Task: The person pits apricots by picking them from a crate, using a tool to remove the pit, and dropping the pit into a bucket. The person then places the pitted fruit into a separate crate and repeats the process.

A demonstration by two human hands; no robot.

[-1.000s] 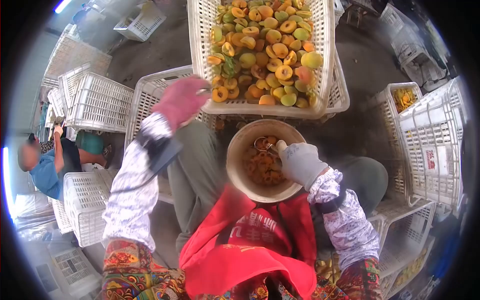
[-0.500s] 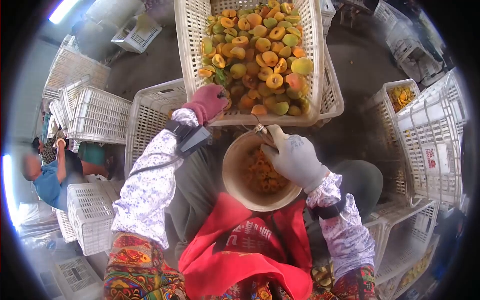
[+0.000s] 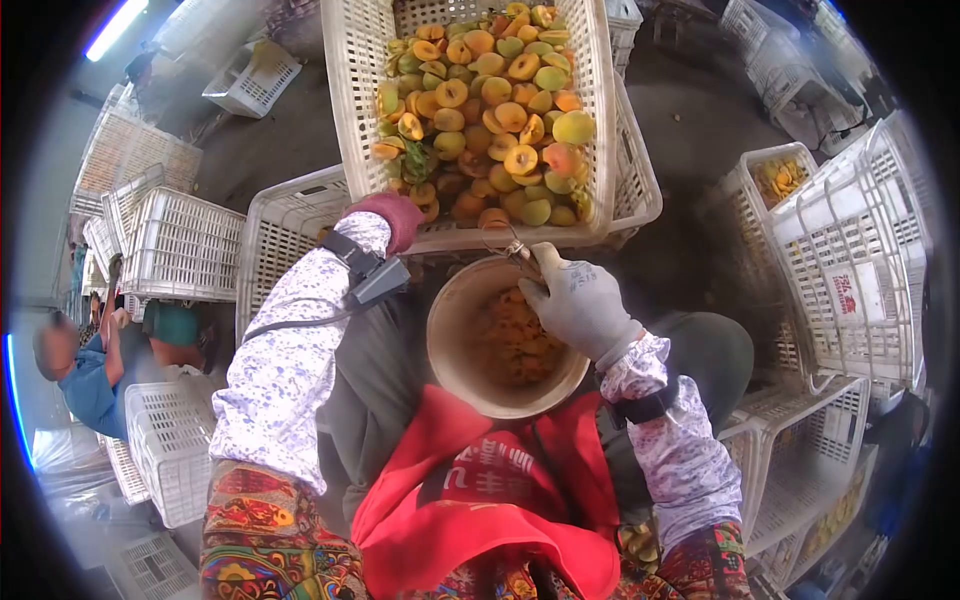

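My left hand (image 3: 393, 220), in a dark pink glove, is at the near left rim of a white crate (image 3: 592, 120) full of cut and whole apricots (image 3: 485, 115). Its fingers are bent out of sight over the far side, so what they hold cannot be seen. In a grey-white glove, my right hand (image 3: 577, 300) is closed round the handle of a small metal-ended tool (image 3: 518, 252), held over the rim of a round bucket (image 3: 450, 350). Orange pieces (image 3: 520, 345) lie at the bottom of that bucket, which stands between my knees.
Empty white crates (image 3: 190, 245) are stacked at the left, near a seated person in a blue shirt (image 3: 92, 385). On the right stand more crates (image 3: 850, 270), one with orange fruit (image 3: 780, 180). Another crate (image 3: 290, 215) sits beside my left arm.
The whole view has shifted, so the crate and bucket appear further left. My left hand has drawn back a little from the fruit to the crate's near left corner.
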